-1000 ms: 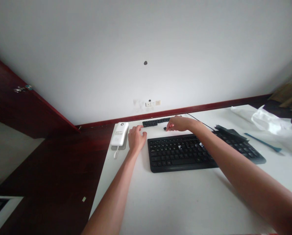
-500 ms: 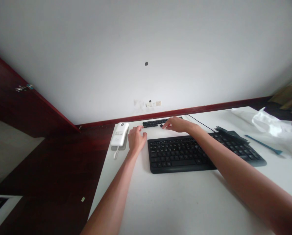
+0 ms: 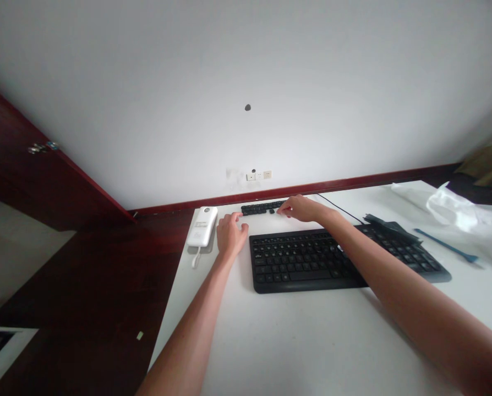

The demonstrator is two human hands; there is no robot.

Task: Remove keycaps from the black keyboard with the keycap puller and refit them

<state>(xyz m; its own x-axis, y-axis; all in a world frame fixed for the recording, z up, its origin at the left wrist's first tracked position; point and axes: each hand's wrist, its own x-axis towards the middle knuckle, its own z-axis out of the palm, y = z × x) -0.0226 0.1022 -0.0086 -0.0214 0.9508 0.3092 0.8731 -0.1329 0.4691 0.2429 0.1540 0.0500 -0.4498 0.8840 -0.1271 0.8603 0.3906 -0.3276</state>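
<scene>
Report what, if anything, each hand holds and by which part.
Nothing is visibly held: the left hand is empty; the right hand is beside the small square black keycap.

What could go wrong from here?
Small black piece near the right hand: a brush might knock it into the row of black pieces.
White device by the table edge: the left hand could nudge it off.
Right forearm over the keyboard: might bump it.

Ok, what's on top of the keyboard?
A dark, thin piece lies over the rear right part of the keyboard, hiding what's beneath. The right forearm crosses above the middle, blocking that strip from view.
</scene>
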